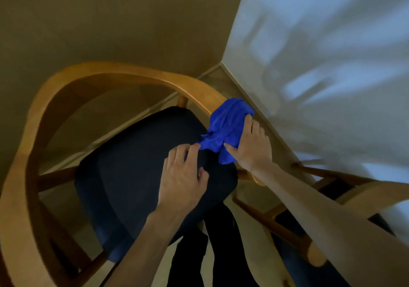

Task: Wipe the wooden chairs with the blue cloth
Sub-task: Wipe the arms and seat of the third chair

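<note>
The blue cloth (228,129) is bunched over the curved wooden rail of the chair (66,92), on the stretch of rail nearest the pale wall (321,65), just above the dark seat cushion (137,165). The right hand (252,145) lies on top of the cloth with its fingers wrapped down over the bundle, a closed grip that seems meant to press the fabric round the rail so it rubs top and sides at once. The left hand (183,176) hovers over the seat cushion beside the rail; its fingers are curled and its fingertips meet a loose corner of the cloth, though whether they actually pinch that corner or only touch it is hard to tell. Holding the tail there would keep it taut and out of the way of the wiping hand. A second wooden chair (354,189) stands close beside the first one, tucked partly behind the right forearm, apparently waiting its turn. The rest of the rail, curving away from the cloth round the far side of the cushion, probably remains to be wiped.
</note>
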`<action>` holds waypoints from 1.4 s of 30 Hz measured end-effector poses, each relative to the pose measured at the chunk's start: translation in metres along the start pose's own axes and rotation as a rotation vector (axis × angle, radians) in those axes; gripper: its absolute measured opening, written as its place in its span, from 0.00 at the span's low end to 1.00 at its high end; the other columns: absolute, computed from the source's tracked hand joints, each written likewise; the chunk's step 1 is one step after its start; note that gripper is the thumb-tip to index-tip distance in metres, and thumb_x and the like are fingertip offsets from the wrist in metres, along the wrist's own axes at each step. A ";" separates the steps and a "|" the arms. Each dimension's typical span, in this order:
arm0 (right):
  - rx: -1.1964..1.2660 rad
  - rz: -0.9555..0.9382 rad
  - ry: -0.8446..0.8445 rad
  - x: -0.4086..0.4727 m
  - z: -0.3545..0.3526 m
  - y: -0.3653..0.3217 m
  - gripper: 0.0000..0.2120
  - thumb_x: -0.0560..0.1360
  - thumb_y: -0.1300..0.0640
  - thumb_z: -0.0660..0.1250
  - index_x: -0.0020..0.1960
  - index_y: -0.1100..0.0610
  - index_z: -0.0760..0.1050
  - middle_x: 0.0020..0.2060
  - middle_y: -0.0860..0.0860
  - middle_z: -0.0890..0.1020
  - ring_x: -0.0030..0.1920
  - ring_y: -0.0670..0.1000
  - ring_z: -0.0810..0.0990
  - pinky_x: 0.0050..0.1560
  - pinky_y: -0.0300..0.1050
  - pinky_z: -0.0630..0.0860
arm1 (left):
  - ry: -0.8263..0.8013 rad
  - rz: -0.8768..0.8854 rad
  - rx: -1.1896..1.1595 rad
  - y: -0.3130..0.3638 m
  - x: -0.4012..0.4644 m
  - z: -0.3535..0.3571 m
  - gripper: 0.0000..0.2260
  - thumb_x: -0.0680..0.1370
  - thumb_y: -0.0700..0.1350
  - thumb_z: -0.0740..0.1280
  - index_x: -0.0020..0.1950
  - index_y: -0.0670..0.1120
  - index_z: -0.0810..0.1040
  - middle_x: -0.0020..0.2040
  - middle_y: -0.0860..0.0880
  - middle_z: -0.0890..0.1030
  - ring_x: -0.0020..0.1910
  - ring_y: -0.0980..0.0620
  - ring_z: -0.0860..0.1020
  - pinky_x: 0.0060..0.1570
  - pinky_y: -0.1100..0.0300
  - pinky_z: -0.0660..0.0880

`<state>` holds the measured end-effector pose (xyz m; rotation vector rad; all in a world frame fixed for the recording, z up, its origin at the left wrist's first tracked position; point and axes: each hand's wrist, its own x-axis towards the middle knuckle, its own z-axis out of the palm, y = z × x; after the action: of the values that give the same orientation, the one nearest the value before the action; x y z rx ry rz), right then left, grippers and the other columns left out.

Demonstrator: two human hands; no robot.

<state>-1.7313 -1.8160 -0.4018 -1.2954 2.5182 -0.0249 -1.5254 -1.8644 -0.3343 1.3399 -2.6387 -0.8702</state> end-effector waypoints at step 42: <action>0.242 0.058 -0.403 -0.080 -0.028 0.079 0.23 0.75 0.62 0.71 0.66 0.59 0.66 0.41 0.47 0.77 0.37 0.44 0.77 0.33 0.36 0.72 | -0.160 0.064 -0.016 0.035 -0.031 0.056 0.22 0.75 0.43 0.67 0.69 0.45 0.70 0.63 0.47 0.72 0.63 0.50 0.70 0.60 0.56 0.69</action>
<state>-1.7579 -1.7087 -0.3666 -1.0146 2.1333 -0.0482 -1.5481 -1.7985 -0.3577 1.2237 -2.7687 -1.0276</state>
